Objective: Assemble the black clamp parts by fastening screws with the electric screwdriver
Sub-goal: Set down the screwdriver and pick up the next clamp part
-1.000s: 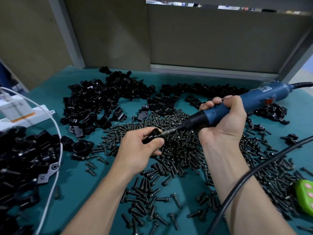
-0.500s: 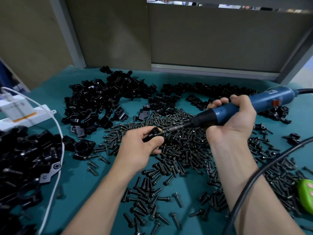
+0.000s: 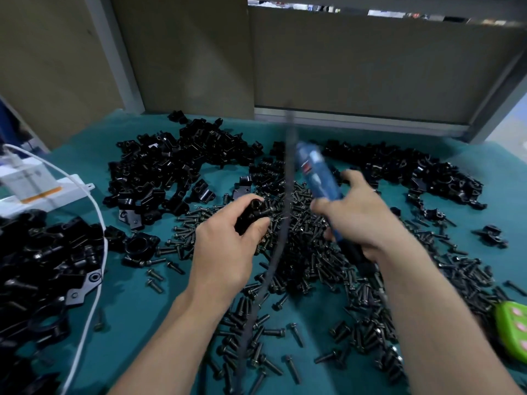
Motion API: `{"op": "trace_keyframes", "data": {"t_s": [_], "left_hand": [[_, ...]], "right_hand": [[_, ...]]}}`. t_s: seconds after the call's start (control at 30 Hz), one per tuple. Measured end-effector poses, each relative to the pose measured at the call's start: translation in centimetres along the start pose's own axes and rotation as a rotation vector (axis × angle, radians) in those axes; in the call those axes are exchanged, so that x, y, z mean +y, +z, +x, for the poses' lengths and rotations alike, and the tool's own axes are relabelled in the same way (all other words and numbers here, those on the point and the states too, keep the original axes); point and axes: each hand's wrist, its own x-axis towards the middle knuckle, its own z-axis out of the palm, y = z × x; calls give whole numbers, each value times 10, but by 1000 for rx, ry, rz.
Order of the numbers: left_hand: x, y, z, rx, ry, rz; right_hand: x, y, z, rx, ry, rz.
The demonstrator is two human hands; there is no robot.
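Observation:
My left hand [image 3: 228, 246] grips a black clamp part [image 3: 252, 215] above the screw pile, its round opening facing up. My right hand [image 3: 359, 218] holds the blue electric screwdriver [image 3: 316, 172], which is blurred and turned so its rear end points away and up, with the black nose passing under my palm toward me. Its black cable [image 3: 273, 252] swings in a blurred arc between my two hands. A wide heap of black screws [image 3: 308, 252] covers the green mat [image 3: 128, 309] beneath both hands.
Loose black clamp parts lie in piles at the back left [image 3: 176, 172], the back right [image 3: 399, 172] and the near left [image 3: 42, 266]. A white power strip [image 3: 42, 192] with a white cable [image 3: 94, 252] sits at the left. A green device [image 3: 513, 329] lies at the right edge.
The screwdriver tip has left the clamp part. My right hand has swung the tool from lying level to pointing away and up, and the cable has whipped across the middle. My left hand still holds the clamp.

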Motion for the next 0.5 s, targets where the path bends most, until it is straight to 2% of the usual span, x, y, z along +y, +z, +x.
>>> {"op": "trace_keyframes", "data": {"t_s": [0.07, 0.1, 0.3, 0.4, 0.43, 0.5], "left_hand": [[1, -1, 1, 55, 16, -3], [1, -2, 1, 84, 18, -5], [-6, -5, 4, 250, -11, 35], [-9, -5, 5, 217, -40, 145], [-8, -4, 6, 185, -63, 144], [-5, -1, 7, 123, -69, 139]], "right_hand": [[3, 11, -4, 65, -10, -381], [4, 16, -5, 101, -12, -476], [2, 23, -11, 273, -94, -624], [-7, 25, -16, 305, -286, -475], [-11, 26, -18, 269, -354, -358], [-18, 30, -23, 82, -434, -164]]}}
